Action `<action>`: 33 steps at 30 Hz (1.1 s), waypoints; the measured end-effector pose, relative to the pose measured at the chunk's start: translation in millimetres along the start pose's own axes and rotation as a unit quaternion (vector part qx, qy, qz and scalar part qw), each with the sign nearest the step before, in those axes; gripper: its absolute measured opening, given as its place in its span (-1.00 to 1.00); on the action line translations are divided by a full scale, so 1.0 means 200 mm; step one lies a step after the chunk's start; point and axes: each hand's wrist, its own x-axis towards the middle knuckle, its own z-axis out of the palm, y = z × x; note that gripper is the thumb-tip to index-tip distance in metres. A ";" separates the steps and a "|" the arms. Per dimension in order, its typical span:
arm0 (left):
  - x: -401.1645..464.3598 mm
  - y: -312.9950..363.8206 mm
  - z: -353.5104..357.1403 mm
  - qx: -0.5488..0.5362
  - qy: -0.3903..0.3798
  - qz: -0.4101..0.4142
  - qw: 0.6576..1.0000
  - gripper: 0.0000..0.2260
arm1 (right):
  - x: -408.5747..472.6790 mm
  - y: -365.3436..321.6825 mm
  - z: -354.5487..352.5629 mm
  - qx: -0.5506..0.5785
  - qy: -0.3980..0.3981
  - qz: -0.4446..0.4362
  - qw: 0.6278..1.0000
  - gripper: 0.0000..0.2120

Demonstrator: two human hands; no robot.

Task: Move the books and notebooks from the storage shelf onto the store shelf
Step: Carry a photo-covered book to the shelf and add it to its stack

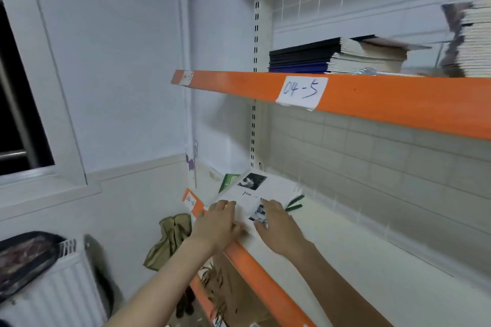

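Observation:
A stack of white booklets (261, 188) with black photo prints lies at the left end of the lower orange-edged shelf (268, 284). Green covers (228, 180) stick out beneath and behind it. My left hand (218, 223) rests on the stack's near left corner with fingers stretched over the top sheet. My right hand (276, 223) lies flat on the stack's near right side, fingers straight. Both hands touch the top booklet; the image is blurred by motion.
The upper shelf (385, 98), labelled 04-5, carries a pile of dark blue notebooks (326, 57) and a taller pale pile (473, 42) at the right. A white radiator (53, 295) and an olive cloth (170, 239) sit lower left. A window (16, 103) is on the left wall.

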 end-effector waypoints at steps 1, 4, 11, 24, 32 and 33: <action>0.04 -0.03 0.01 0.004 -0.003 0.002 1.000 -0.51 | 0.05 0.00 0.02 0.002 -0.003 0.001 1.000 -0.46; 0.15 -0.12 0.04 0.012 -0.005 0.005 1.000 -0.50 | 0.14 0.01 0.08 0.007 -0.009 0.011 1.000 -0.46; 0.34 -0.20 0.07 0.015 -0.029 -0.017 0.999 -0.46 | 0.25 0.07 0.14 0.009 -0.020 0.038 0.999 -0.49; 0.72 -0.33 0.12 -0.043 -0.093 -0.011 0.995 -0.35 | 0.36 0.01 0.24 -0.037 0.029 0.142 0.989 -0.66; 0.85 -0.38 0.16 -0.032 -0.119 0.021 0.992 -0.08 | 0.38 -0.07 0.26 -0.037 0.053 0.199 0.978 -0.67; 0.86 -0.38 0.16 -0.027 -0.124 0.025 0.992 -0.06 | 0.38 -0.08 0.26 -0.034 0.053 0.207 0.976 -0.66</action>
